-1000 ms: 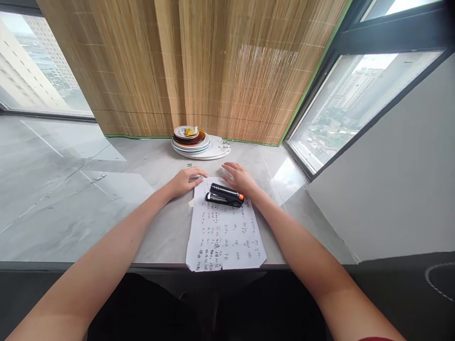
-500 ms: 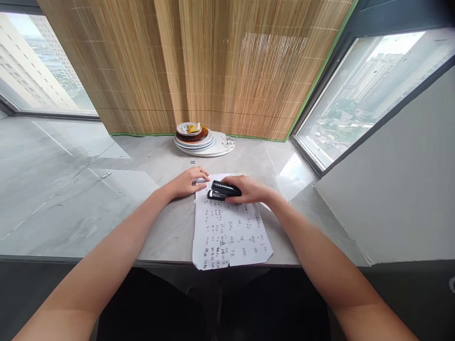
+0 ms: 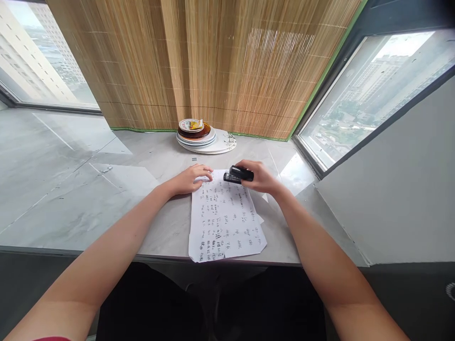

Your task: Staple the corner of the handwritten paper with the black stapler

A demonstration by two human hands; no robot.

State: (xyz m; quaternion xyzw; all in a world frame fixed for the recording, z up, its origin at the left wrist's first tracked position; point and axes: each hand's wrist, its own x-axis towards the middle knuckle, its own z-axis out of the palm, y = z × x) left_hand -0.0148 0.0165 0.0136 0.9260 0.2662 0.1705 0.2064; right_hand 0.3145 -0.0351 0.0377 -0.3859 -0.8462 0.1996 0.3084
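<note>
Holding: right hand (image 3: 262, 178) has its grip wrapped round the black stapler (image 3: 239, 174) at the paper's top edge
Pinning: left hand (image 3: 190, 179) lies flat and loose on the handwritten paper (image 3: 223, 220)
Behind: plates (image 3: 205, 137) stacked on the surface (image 3: 106, 189)

Left hand (image 3: 188, 179) lies flat, palm down; right hand (image 3: 261, 179) is curled closed.

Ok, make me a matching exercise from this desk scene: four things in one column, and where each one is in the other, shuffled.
Things:
1. black stapler
2. white handwritten paper sheets
3. stack of round plates
4. left hand

Places:
A. by the bamboo blind, at the back
B. gripped in the right hand
C. pressing the sheets' top left corner
D. flat on the grey marble counter, reaching its near edge

Pairs: 1-B, 2-D, 3-A, 4-C
</note>
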